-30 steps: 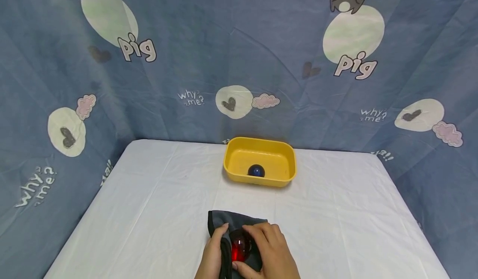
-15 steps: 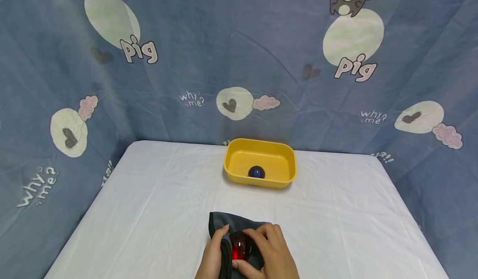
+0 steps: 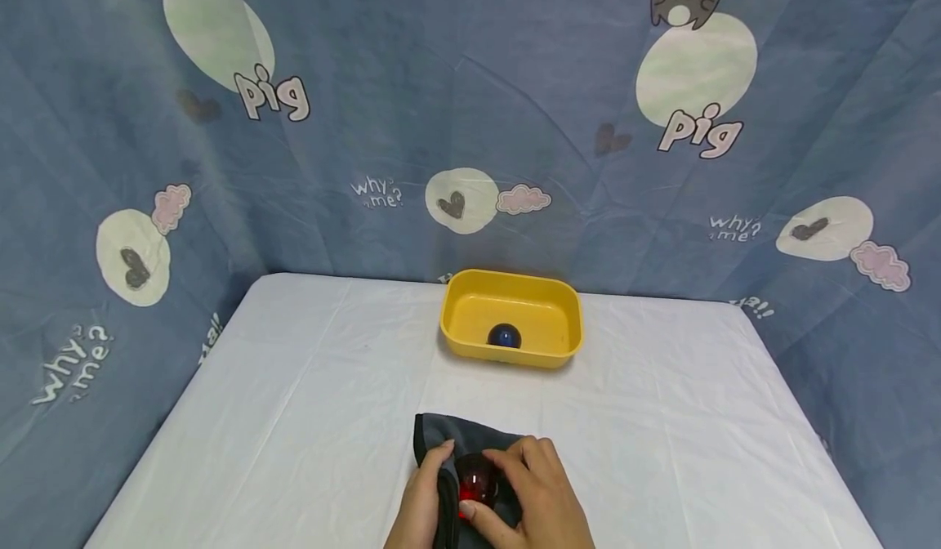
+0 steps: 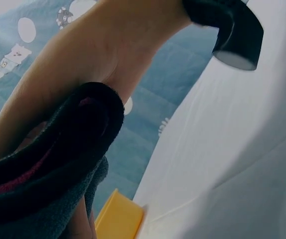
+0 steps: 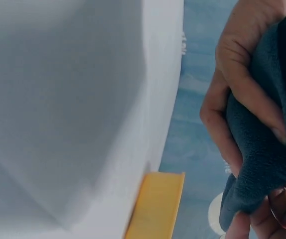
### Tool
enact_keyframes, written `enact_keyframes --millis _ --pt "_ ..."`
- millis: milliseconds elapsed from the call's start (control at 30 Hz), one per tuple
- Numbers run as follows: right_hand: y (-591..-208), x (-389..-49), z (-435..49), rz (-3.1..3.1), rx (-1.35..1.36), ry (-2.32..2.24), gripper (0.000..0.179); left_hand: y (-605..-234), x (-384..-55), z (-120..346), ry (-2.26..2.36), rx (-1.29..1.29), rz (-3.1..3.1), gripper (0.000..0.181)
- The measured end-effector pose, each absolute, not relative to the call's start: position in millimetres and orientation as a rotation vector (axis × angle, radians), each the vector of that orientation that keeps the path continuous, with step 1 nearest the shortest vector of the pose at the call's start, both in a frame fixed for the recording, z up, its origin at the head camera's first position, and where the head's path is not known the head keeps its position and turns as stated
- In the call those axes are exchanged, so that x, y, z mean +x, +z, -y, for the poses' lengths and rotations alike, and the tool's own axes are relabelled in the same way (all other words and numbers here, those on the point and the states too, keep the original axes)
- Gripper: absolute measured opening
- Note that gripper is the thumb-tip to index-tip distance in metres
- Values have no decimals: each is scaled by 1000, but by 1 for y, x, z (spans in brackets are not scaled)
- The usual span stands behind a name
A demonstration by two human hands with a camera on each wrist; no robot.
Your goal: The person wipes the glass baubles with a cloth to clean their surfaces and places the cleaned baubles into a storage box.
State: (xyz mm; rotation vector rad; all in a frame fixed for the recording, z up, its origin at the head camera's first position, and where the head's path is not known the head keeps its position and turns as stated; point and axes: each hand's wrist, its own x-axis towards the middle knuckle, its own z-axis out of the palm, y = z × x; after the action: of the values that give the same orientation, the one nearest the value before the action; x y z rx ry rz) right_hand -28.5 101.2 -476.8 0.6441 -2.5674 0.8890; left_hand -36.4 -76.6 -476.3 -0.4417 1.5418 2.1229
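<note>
In the head view a shiny red see-through ball (image 3: 476, 480) sits in a folded dark grey cloth (image 3: 470, 433) near the front of the table. My left hand (image 3: 421, 496) grips the cloth's folded side, its thumb along the near layer. Thumb and forefinger of my right hand (image 3: 540, 492) pinch the ball, while its other fingers lie at the cloth's right edge. Both wrist views show the cloth close up, the dark cloth (image 4: 78, 149) with a thick black border in the left and the blue-grey cloth (image 5: 255, 134) in the right. The ball's underside is hidden.
A yellow tray (image 3: 515, 283) stands at the back of the white-covered table (image 3: 331, 394), with a dark blue ball (image 3: 504, 336) lying in it. Behind and beside the table hangs a blue printed curtain (image 3: 353, 108).
The right thumb has moved slightly up over the red ball. Hands and cloth have shifted a touch to the right. The tray and blue ball stay where they were.
</note>
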Motion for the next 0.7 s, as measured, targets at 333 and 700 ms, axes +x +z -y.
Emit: enact_keyframes --millis 333,700 --pt "-478 -27 -101 2515 732 725 68 -478 -38 76 2160 -410 -1501 65" --pt "-474 -28 -103 2543 727 833 58 -477 -38 79 2158 -388 -1454 64"
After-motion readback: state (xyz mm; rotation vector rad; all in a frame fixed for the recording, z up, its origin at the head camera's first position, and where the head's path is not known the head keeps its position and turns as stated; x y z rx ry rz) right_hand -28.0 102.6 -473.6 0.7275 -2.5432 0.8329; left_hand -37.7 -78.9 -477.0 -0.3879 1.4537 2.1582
